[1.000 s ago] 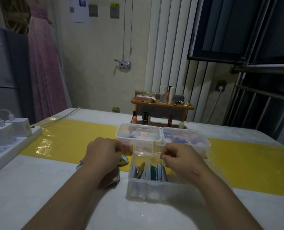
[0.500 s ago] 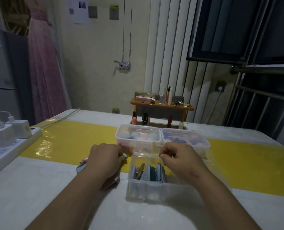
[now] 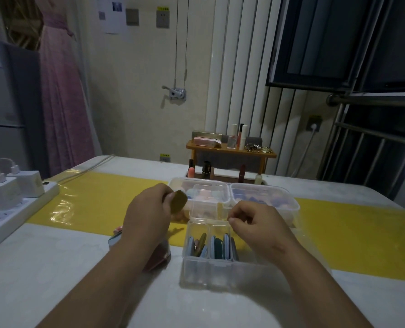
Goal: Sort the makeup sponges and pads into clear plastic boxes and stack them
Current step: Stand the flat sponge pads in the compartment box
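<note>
A small box [image 3: 220, 271] of clear plastic stands on the table [image 3: 54, 268], closest to the person. It is divided into compartments, and flat pads [image 3: 218, 248] stand on edge in it: blue, teal and olive ones side by side. Its lid [image 3: 206, 204] is tipped up at the far side.

Just behind it, two bigger clear boxes sit side by side and touching on the yellow mat [image 3: 102, 195]. The left box [image 3: 177, 185] holds pink and pale blue sponges [image 3: 189, 192]. The right box [image 3: 289, 207] holds blue and pink pieces [image 3: 253, 198], blurred through the plastic.

The left hand [image 3: 147, 214] is raised above the mat, just left of the lid, with its fingers curled round a brown pad [image 3: 179, 201] that sticks out past the fingertips. The right hand [image 3: 258, 229] hovers over the far rim of the small box, fingers curled, with thumb and forefinger together on the lower edge of the lid.

Loose pads [image 3: 157, 259], pink and blue, lie on the table under the left forearm, partly hidden by it.
</note>
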Available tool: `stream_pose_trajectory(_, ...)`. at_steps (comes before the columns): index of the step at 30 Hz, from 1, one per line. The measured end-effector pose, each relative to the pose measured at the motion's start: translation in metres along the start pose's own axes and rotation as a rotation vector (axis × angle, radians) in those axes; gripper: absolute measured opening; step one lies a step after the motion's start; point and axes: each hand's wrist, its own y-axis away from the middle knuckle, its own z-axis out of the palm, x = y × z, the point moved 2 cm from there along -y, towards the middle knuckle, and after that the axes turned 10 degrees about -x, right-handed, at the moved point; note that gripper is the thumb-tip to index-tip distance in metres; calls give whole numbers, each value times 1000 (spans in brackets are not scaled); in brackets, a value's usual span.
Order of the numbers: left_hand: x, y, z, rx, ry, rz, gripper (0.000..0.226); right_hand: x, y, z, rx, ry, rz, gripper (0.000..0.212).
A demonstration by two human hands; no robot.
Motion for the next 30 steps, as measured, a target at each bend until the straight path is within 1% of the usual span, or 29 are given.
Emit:
stream_pose_trajectory(2,3,2,-1,42,131,2,10,0,0,0,6,-5,-8,14)
stream_pose_trajectory(5,5,4,-1,37,310,-42,6,1,0,-1,29,-9,-24,15)
stream_pose_trajectory(7,5,3,3,-14,478,-91,9,0,0,-1,40,-10,-39,16)
stream_pose_trajectory(9,6,2,7,-103,655,-137,13,-1,-1,-2,43,-17,-53,18)
stream_pose_trajectory(11,8,2,10,-182,750,-148,11,-2,-1,-2,40,-33,-56,20)
stream_pose_trajectory(14,11,4,13,-234,735,-98,11,-5,0,-1,11,-67,-64,27)
stream_pose_trajectory(18,11,4,16,-239,626,-45,21,-10,1,-2,-35,-85,-89,35)
stream_pose_trajectory(22,12,5,17,-242,615,-44,21,-11,1,-1,-32,-150,-101,34)
stream_pose_trajectory(26,15,7,18,-247,671,-33,25,-11,2,-1,-22,-190,-107,29)
stream_pose_trajectory(30,15,7,19,-253,650,-14,20,-11,1,0,-20,-214,-115,31)
